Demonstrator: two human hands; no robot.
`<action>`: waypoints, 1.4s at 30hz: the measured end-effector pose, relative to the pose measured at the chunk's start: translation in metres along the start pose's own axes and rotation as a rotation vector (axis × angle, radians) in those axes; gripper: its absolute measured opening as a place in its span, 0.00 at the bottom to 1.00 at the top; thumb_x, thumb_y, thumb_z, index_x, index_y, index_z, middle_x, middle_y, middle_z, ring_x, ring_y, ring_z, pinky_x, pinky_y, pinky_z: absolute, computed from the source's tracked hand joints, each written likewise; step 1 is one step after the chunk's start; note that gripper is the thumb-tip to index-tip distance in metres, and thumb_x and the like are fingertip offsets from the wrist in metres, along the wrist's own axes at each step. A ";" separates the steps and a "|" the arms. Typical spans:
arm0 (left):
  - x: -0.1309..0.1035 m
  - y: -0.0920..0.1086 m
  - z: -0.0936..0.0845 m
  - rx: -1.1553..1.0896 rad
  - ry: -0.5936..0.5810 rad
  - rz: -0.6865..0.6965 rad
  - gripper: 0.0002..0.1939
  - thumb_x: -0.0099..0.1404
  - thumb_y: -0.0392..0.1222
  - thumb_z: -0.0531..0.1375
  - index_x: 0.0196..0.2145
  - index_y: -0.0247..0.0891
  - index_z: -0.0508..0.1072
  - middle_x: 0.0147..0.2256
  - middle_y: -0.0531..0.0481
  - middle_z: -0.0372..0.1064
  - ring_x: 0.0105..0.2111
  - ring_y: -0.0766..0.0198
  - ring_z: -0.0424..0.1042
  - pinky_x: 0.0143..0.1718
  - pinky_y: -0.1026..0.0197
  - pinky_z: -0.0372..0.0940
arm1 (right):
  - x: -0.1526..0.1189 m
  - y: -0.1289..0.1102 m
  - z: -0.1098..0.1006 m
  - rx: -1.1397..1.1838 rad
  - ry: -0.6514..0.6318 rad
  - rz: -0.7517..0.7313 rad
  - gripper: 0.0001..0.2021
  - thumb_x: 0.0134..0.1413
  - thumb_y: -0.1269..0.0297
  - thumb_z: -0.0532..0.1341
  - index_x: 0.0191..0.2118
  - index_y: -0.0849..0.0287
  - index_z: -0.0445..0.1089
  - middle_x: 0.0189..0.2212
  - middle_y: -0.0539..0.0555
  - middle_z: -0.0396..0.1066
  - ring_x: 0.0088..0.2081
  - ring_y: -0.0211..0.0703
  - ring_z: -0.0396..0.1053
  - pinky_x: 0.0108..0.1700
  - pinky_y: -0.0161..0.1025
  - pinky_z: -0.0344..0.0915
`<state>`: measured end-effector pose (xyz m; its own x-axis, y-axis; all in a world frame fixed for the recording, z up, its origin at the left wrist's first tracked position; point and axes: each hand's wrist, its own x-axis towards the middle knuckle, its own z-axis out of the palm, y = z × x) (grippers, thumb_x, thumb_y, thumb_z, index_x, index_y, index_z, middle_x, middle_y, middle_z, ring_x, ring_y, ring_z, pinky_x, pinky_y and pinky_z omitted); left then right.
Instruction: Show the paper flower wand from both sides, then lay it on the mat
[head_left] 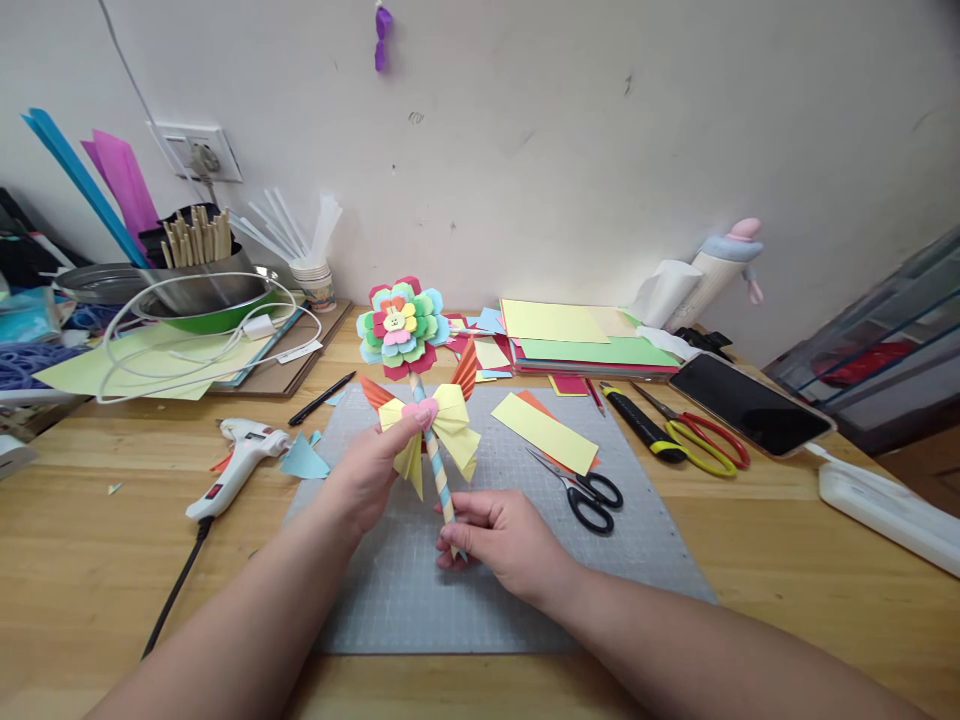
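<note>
A paper flower wand [403,327] stands upright over the grey cutting mat [517,590]. It has a layered multicolour bloom, orange fan leaves, a yellow bow [450,425] with a pink heart, and a striped blue stick [441,480]. My left hand [371,470] pinches the bow at the pink heart with thumb and fingers. My right hand [499,540] grips the lower end of the striped stick, just above the mat.
On the mat lie black scissors [589,492] and a yellow paper strip [544,432]. A white glue gun [236,462] lies left of it, a black pen [322,398] behind. Stacked coloured paper [585,340], a utility knife [641,425], red-yellow scissors [705,440] and a phone [750,402] sit to the right.
</note>
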<state>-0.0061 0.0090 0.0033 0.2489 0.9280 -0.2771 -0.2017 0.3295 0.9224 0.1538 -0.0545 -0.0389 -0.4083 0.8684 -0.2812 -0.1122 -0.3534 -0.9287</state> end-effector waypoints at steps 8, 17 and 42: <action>-0.001 -0.002 0.004 -0.098 0.003 -0.001 0.16 0.57 0.54 0.66 0.30 0.38 0.72 0.25 0.53 0.65 0.24 0.65 0.64 0.21 0.65 0.60 | 0.000 -0.001 0.001 -0.017 -0.011 -0.001 0.10 0.45 0.60 0.64 0.29 0.61 0.69 0.24 0.49 0.70 0.27 0.36 0.71 0.32 0.36 0.63; -0.006 -0.001 0.008 -0.087 0.014 0.093 0.15 0.55 0.52 0.68 0.32 0.37 0.76 0.27 0.52 0.69 0.26 0.63 0.67 0.22 0.65 0.64 | 0.001 0.009 -0.001 -0.012 -0.008 -0.016 0.10 0.45 0.60 0.66 0.32 0.62 0.71 0.23 0.49 0.71 0.27 0.37 0.71 0.32 0.36 0.64; -0.008 -0.002 0.011 -0.058 0.089 0.119 0.20 0.51 0.52 0.69 0.37 0.35 0.78 0.28 0.47 0.75 0.28 0.55 0.74 0.24 0.59 0.66 | 0.001 0.008 0.000 -0.024 -0.015 -0.020 0.08 0.45 0.62 0.66 0.30 0.62 0.71 0.23 0.49 0.71 0.26 0.36 0.71 0.31 0.36 0.64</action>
<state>0.0027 -0.0008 0.0063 0.1358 0.9720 -0.1919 -0.2799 0.2235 0.9337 0.1523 -0.0564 -0.0465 -0.4198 0.8700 -0.2585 -0.0986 -0.3269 -0.9399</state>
